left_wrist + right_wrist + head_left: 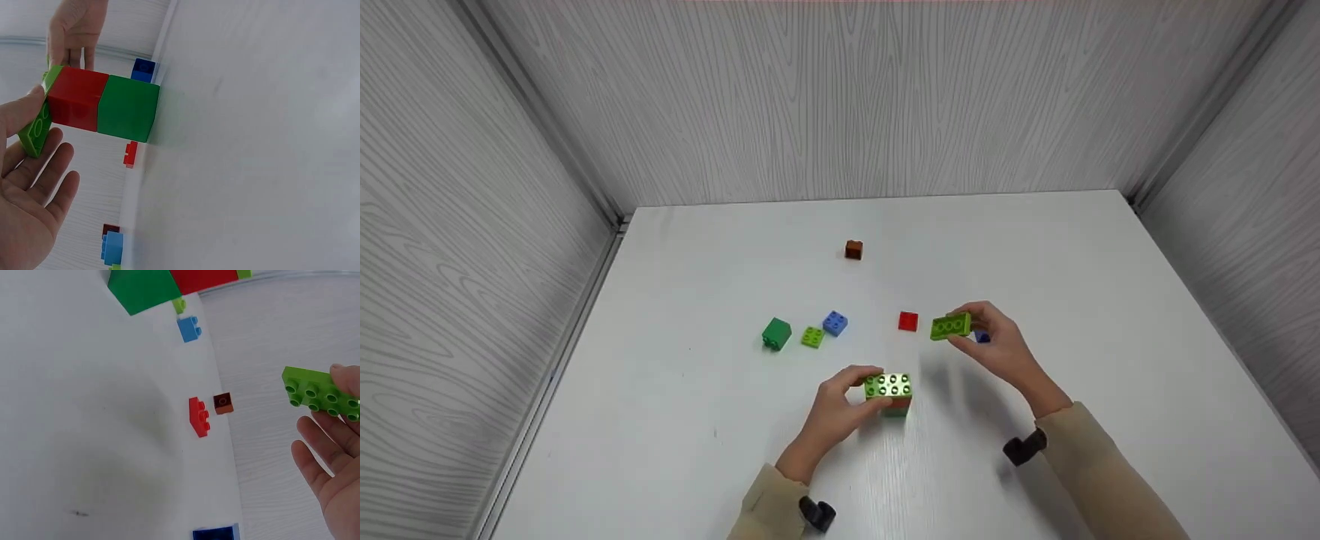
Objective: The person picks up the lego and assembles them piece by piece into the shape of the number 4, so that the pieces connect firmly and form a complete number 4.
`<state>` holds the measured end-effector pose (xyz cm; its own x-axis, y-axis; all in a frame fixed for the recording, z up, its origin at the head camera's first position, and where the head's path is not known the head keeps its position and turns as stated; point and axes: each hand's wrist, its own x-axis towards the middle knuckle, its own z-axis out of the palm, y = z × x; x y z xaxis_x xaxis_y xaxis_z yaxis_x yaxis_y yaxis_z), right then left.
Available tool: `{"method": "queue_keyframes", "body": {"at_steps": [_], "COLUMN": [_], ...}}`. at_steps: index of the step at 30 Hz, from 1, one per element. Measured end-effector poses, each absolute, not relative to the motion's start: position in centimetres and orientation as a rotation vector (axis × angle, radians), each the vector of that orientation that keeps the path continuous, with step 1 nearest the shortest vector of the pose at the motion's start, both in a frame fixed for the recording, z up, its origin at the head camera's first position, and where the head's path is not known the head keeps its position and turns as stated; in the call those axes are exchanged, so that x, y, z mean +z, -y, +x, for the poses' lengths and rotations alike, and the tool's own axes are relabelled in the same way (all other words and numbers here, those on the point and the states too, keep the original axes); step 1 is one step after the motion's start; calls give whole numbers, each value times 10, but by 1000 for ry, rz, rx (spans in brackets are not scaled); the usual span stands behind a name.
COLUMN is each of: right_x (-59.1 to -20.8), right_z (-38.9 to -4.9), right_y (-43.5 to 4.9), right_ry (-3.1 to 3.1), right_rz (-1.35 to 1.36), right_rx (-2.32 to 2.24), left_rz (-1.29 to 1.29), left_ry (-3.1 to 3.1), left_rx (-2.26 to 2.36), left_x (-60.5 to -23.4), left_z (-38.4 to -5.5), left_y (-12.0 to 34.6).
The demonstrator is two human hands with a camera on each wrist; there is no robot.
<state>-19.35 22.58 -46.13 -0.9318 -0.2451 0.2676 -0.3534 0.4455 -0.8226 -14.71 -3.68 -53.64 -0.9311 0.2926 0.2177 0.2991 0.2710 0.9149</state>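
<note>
My left hand (840, 409) pinches a flat lime brick (888, 385) between thumb and forefinger. That brick caps a stack standing on the table. In the left wrist view, a red brick (77, 98) is under it and a green brick (128, 108) forms the base; the lime brick juts out past one side, and the other fingers are spread. Beyond the stack, to the right, my right hand (997, 345) holds a second flat lime brick (951, 326) by one end, raised above the table. Its studs show in the right wrist view, apart from the stack.
On the white table (660, 420) lie a green brick (776, 334), a small lime brick (812, 337), a light blue brick (835, 323), a red brick (908, 321) and, farther back, a brown brick (853, 250). My right hand partly covers a dark blue brick (982, 337). Grey wood-grain panels (840, 105) enclose the table.
</note>
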Motion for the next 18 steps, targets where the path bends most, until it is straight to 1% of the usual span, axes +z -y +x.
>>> {"method": "queue_keyframes", "body": {"at_steps": [6,14,18], "right_x": [-472,-457,-460], "right_z": [-194,-183,-183], "right_y": [-215,-197,-190], "right_ry": [2571,2529,2533], "right_rz": [675,998,1102], "right_rx": [1425,1358,1314], "left_rz": [-574,-569,-573], "left_ry": [2497,2488,2485], "left_rx": [-1828,-1845,-1838], "left_x": [-536,-535,-527], "left_z": [-149,-148,-145], "left_y": [36,35,34]}}
